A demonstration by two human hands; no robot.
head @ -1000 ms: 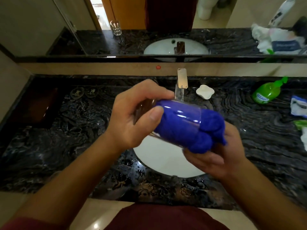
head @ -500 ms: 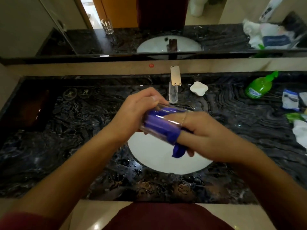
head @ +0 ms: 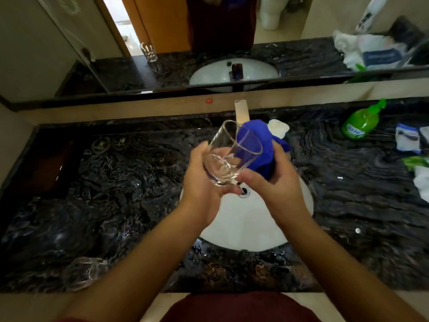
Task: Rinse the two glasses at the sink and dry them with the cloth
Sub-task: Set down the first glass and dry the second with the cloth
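Note:
Over the white sink basin (head: pixel 246 226) my left hand (head: pixel 204 182) grips a clear glass (head: pixel 229 154) near its base, tilted with its mouth up and away from me. My right hand (head: pixel 276 182) holds the bunched blue cloth (head: pixel 260 145) against the glass's right outer side, thumb at the glass's base. The glass is empty inside. A second clear glass (head: pixel 81 273) stands on the dark marble counter (head: pixel 116 194) at the near left, beside my left forearm.
The tap (head: pixel 241 111) rises behind the basin, with a white soap dish (head: pixel 279 129) to its right. A green pump bottle (head: pixel 361 120) and white packets (head: pixel 408 140) lie at the right. The mirror (head: pixel 209 43) spans the back wall.
The cloth has come out of the glass and now sits outside it on the right. The glass has turned from lying sideways to mouth up. The view has dipped, showing the second glass.

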